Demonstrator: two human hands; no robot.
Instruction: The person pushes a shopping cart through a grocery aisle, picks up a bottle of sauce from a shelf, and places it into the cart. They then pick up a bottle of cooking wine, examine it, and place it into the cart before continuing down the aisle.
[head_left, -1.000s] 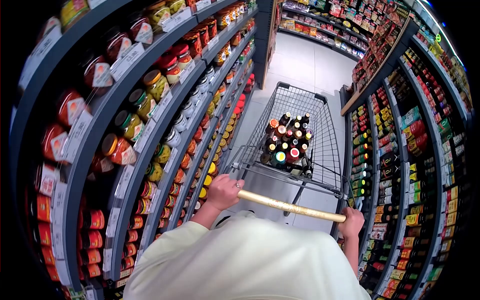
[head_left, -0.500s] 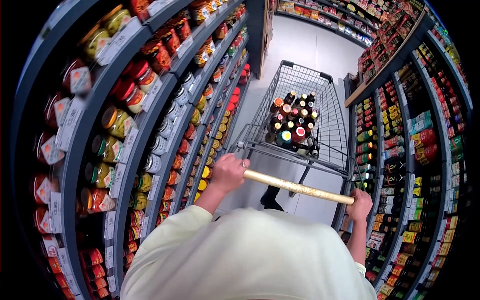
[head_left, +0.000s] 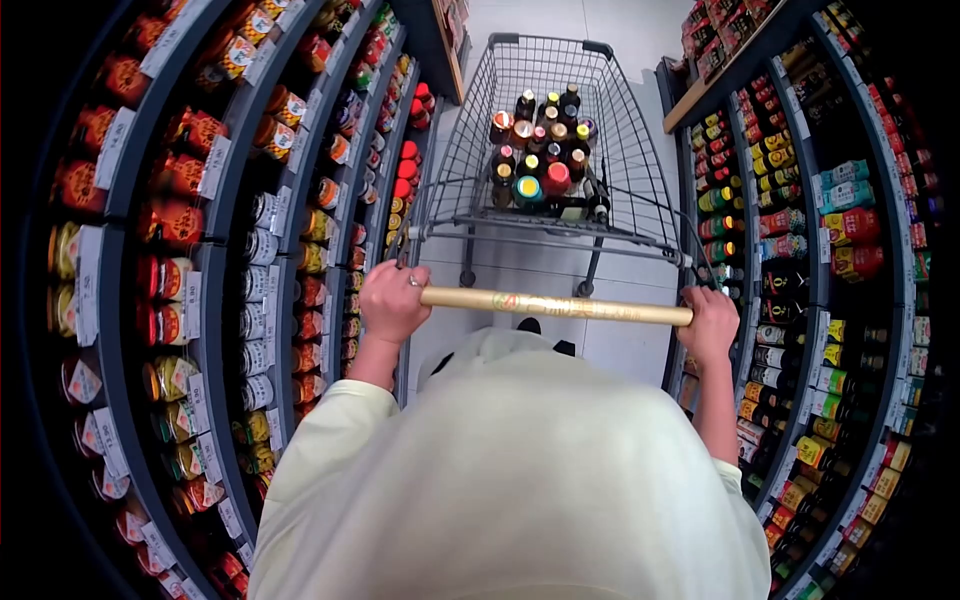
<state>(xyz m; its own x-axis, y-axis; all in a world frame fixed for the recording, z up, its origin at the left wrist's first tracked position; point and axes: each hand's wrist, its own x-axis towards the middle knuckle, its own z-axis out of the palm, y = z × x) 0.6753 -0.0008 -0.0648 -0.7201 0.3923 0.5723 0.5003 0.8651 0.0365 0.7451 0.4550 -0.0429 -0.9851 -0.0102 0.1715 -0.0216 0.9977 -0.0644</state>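
Head view: pale-yellow top (head_left: 510, 480) at 6 o'clock, just beyond it left hand (head_left: 392, 303) at 9 o'clock and right hand (head_left: 708, 325) at 3 o'clock, each clenched round 1 end of the yellow cart handle (head_left: 555, 305). Past the handle, toward 12 o'clock, wire shopping cart (head_left: 620, 150) with capped bottles (head_left: 540, 150) standing clustered inside; jar shelves (head_left: 200, 250) at 9 o'clock, bottle shelves (head_left: 830, 260) at 3 o'clock.
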